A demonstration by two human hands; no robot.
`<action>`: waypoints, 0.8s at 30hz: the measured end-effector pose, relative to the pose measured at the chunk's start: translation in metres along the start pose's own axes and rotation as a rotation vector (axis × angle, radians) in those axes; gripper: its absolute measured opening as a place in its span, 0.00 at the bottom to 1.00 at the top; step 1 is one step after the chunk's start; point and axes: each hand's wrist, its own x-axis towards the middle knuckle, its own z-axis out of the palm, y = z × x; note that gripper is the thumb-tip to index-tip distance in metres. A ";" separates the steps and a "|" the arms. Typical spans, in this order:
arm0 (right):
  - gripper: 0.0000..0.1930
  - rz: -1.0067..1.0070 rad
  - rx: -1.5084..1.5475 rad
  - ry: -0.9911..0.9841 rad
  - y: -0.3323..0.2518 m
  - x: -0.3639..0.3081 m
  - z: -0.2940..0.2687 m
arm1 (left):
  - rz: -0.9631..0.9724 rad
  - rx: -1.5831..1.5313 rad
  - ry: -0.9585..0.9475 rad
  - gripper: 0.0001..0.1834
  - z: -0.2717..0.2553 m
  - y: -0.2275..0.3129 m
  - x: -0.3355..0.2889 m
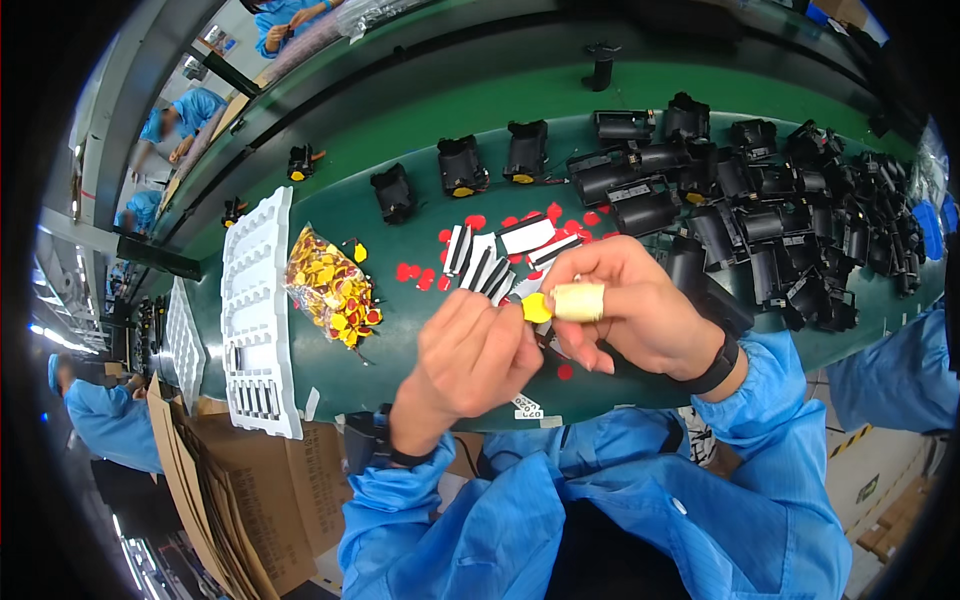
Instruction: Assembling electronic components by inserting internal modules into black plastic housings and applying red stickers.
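A small round yellow disc [537,308] is between the fingertips of both my hands, above the table's near edge. My left hand [470,355] is closed, its thumb and forefinger pinching the disc's left edge. At the disc's right side, my right hand [640,310] closes thumb and forefinger; a cream-coloured cover [579,302] wraps one digit. Its other fingers curl below. Just beyond my hands lie several white strips with black bands [526,236], partly hidden by my fingers. Red discs [476,222] are scattered around them on the green table.
To the left, a clear bag [325,275] spills yellow and red discs beside a white moulded tray [265,250]. Black plastic housings [640,205] are piled on the right, others [460,165] standing along the far side. Cardboard [240,490] leans below left. Co-workers in blue [105,410] sit farther off.
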 end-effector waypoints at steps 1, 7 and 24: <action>0.07 -0.006 0.006 0.001 -0.002 0.000 -0.003 | 0.041 0.035 -0.044 0.11 -0.005 -0.006 0.001; 0.06 -0.111 0.092 0.109 -0.010 -0.001 -0.004 | 0.075 0.313 -0.201 0.10 -0.032 -0.047 0.000; 0.07 -0.312 -0.013 0.360 -0.017 -0.010 -0.006 | -0.594 0.309 -0.591 0.24 -0.049 -0.135 0.037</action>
